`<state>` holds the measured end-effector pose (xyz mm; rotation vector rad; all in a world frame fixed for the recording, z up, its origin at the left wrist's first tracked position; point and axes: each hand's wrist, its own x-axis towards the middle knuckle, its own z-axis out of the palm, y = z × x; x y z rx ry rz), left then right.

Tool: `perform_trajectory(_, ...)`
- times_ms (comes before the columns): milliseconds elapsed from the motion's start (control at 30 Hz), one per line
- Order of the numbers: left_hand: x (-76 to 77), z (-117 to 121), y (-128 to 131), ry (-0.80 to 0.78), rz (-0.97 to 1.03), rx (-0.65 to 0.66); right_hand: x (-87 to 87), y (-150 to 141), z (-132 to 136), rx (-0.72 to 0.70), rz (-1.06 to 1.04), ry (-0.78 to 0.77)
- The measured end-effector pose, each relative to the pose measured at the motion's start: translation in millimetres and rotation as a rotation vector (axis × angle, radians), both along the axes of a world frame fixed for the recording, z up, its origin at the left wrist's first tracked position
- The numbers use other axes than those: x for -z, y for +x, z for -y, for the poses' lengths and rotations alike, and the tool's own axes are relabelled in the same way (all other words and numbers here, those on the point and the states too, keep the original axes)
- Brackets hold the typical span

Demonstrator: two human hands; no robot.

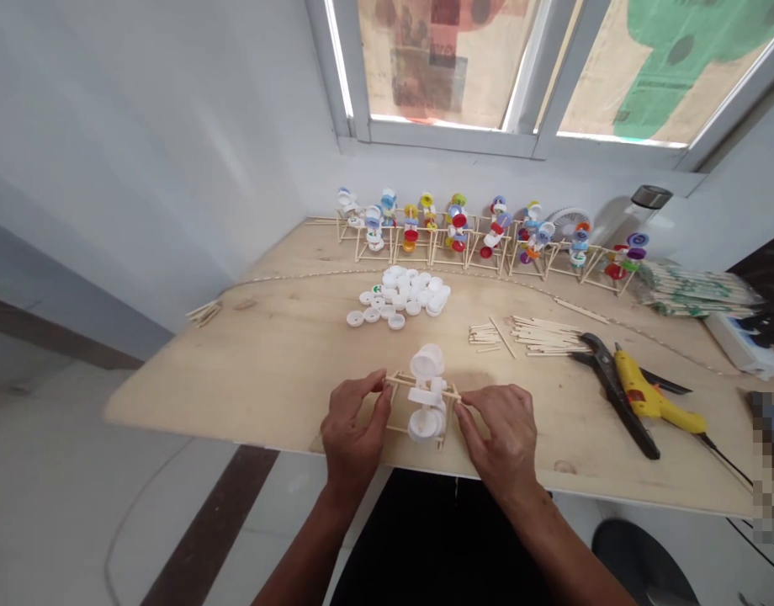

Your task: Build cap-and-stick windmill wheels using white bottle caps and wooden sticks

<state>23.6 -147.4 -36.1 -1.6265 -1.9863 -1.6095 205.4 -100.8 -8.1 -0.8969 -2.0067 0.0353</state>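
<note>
Between my hands, near the table's front edge, stands a small bottle-cap wheel model (426, 396): several white plastic caps joined in the middle of a frame of thin wooden sticks. My left hand (357, 425) pinches the left upper end of the stick frame between thumb and fingers. At the opposite end, my right hand (504, 429) closes thumb and index finger on the frame's right upper corner. Behind the model lies a heap of loose white bottle caps (400, 295). To its right are short cut sticks (484, 335) and a pile of longer sticks (544, 335).
On the right lie a yellow hot glue gun (655, 400) with a cord and black-handled cutters (614, 396). A row of finished-looking coloured cap models (458, 227) lines the wall. A bottle (639, 219), small fan (569, 223) and bagged sticks (696, 290) stand behind.
</note>
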Motion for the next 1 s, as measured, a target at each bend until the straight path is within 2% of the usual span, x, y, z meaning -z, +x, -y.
perform_trajectory(767, -1.0, 0.0, 0.4, 0.026, -0.021, 0.031, 0.5, 1.7, -2.5, -0.018, 0.013, 0.048)
perform_trajectory(1000, 0.7, 0.4, -3.5, -0.019, 0.11, 0.07, 1.4, 2.1, -3.1, -0.017, 0.01, 0.026)
